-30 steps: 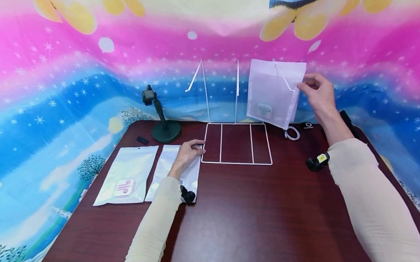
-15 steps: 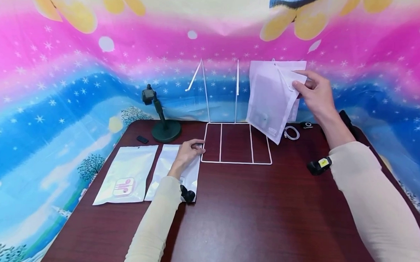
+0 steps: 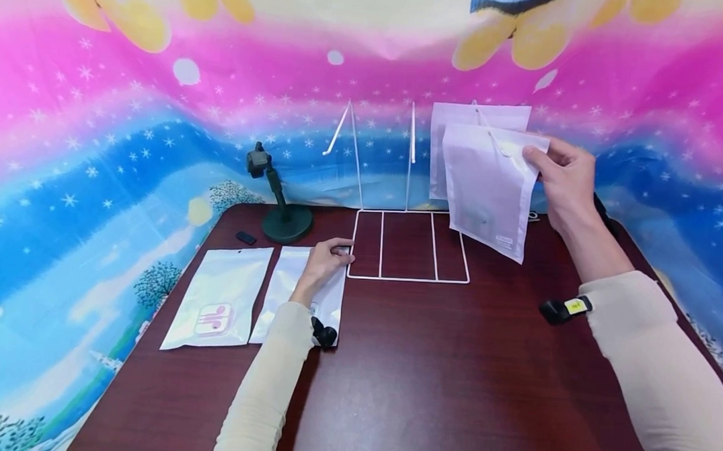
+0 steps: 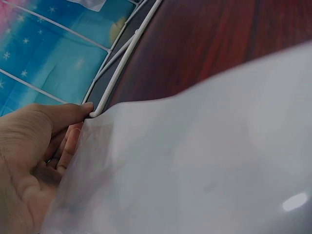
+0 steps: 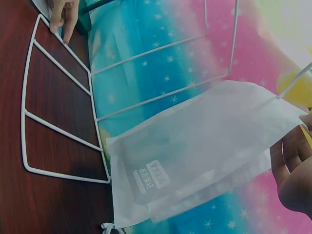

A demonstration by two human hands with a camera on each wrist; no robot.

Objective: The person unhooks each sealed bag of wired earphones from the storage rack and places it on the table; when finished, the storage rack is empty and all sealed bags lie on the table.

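Note:
My right hand (image 3: pixel 572 181) pinches the upper right corner of a white zip bag (image 3: pixel 490 184), which hangs tilted near the outer end of the right hook of a white wire rack (image 3: pixel 407 279). In the right wrist view the hook (image 5: pixel 295 82) meets this bag close to its top edge. Behind it hangs a second white bag (image 3: pixel 440 158), partly hidden. My left hand (image 3: pixel 323 264) holds the left side of the rack's base between thumb and finger. Under that wrist lies another white bag (image 3: pixel 283 282), whose edge fills much of the left wrist view.
A flat white bag (image 3: pixel 232 280) showing an earphone case lies at far left. Behind it stand a dark green stand (image 3: pixel 285 222) and a small black piece (image 3: pixel 246 238). The rack's other hooks (image 3: pixel 338 127) jut forward. A patterned cloth (image 3: pixel 129 141) backs the table.
My right hand has drawn the front bag forward and to the right along the hook, apart from the bag behind it. The left hand has stayed on the rack.

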